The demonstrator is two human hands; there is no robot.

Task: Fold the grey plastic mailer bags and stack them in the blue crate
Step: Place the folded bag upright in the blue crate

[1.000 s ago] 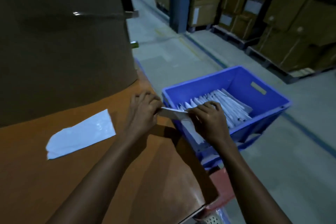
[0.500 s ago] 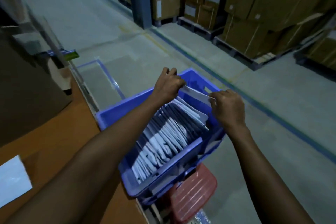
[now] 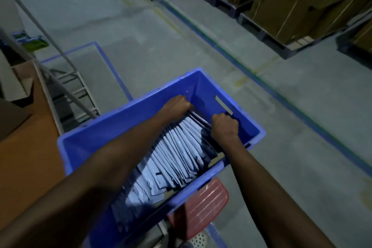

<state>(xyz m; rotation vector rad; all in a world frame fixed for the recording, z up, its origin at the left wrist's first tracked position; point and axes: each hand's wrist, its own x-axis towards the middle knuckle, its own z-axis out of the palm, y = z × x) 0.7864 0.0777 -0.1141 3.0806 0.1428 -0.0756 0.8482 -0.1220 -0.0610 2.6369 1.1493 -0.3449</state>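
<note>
A blue crate (image 3: 124, 125) stands below me, holding a row of several folded grey mailer bags (image 3: 177, 153) set on edge. Both my hands reach down inside the crate at the far end of the row. My left hand (image 3: 177, 105) and my right hand (image 3: 224, 127) have their fingers curled round the two ends of a folded mailer bag (image 3: 198, 119). Only its thin top edge shows between the hands, and it touches the last bag in the row. Beyond it the crate floor is bare.
An orange-brown table top (image 3: 26, 159) lies at the left, with a metal frame (image 3: 66, 78) behind it. A red stool (image 3: 203, 205) sits under the crate's near corner. Pallets of cardboard boxes (image 3: 285, 0) line the far right across a concrete floor with blue tape lines.
The folded bag was held at the table edge, then carried over the crate and lowered into it at the far end of the row. My view swung right from table to crate.
</note>
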